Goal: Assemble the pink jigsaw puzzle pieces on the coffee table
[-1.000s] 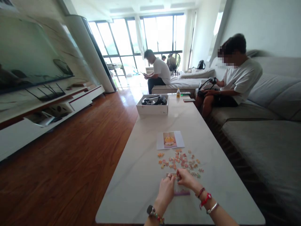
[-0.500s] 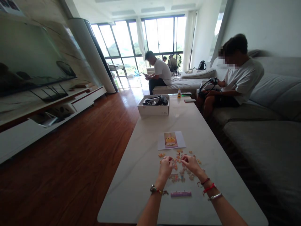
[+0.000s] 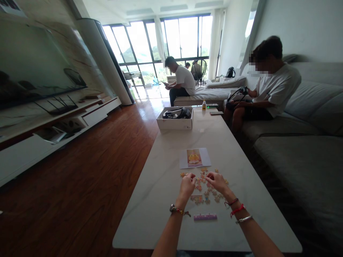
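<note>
Both hands over scattered puzzle pieces (image 3: 206,189) mid-tabletop (image 3: 160,200): left hand (image 3: 187,184) and right hand (image 3: 218,182) curled, grasp indiscernible. Purple assembled strip (image 3: 205,216) lies nearer, long axis left-right.

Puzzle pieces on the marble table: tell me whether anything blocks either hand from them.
Nothing visible does. The left hand and right hand are already over the scattered orange and pink puzzle pieces on the white marble table. The printed reference picture lies beyond them; the purple assembled strip lies nearer.
</note>
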Motion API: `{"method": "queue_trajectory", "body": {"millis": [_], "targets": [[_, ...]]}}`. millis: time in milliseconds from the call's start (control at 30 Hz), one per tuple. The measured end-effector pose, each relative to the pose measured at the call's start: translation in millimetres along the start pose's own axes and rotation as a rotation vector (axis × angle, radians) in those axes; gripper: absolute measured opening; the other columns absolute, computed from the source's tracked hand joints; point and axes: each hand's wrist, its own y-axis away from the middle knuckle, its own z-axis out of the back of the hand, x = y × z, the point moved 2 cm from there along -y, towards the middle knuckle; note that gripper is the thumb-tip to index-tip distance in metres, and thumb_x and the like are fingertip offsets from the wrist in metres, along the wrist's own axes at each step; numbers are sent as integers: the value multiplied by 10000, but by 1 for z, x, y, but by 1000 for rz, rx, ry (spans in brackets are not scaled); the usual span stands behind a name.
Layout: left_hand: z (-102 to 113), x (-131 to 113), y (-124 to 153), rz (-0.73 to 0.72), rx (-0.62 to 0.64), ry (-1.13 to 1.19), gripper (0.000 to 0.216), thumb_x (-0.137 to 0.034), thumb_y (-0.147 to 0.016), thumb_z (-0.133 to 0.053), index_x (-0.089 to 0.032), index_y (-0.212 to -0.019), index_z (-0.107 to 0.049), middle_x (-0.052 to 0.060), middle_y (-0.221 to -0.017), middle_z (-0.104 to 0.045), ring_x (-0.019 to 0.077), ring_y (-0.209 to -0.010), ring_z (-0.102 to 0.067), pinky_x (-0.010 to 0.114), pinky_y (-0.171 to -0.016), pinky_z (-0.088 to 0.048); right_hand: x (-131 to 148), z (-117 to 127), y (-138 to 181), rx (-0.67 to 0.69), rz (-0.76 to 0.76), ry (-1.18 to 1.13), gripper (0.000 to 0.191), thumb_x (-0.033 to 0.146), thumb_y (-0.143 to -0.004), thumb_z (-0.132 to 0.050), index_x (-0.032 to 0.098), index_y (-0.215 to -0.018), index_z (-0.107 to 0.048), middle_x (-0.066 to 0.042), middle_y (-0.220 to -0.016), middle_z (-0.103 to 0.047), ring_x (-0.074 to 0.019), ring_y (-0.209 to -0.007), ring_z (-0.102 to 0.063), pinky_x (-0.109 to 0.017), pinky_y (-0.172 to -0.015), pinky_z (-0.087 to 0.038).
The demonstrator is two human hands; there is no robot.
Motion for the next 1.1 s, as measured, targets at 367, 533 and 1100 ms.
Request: {"method": "queue_trajectory", "body": {"millis": [367, 533, 1100], "targets": [[-10, 6, 37, 3, 128, -61, 186, -148, -791, -427, -155, -861, -600, 55, -877, -611, 128, -817, -559, 246, -772, -421, -10, -15, 26, 112, 32, 69, 94, 190, -724, -526, 160, -724, -615, -40, -685, -644, -138, -638, -588, -235, -609, -430], [-23, 7, 77, -48, 230, -257, 229, -171, -821, -386, -182, -971, -559, 73, -1033, -565, 147, -865, -565, 252, -782, -414, -32, -36, 51, 202, -29, 81, 246, 152, -659, -611, 144, -904, -590, -55, -854, -594, -149, -778, -554, -270, -740, -421], [-30, 4, 92, -81, 314, -487, 312, -138, -833, -359, -208, -1104, -497, 80, -1153, -501, 171, -943, -549, 285, -786, -408, -35, -46, 54, 221, 48, 242, 206, 102, -693, -580, 158, -887, -544, -52, -870, -554, -151, -778, -523, -258, -725, -396]]}}
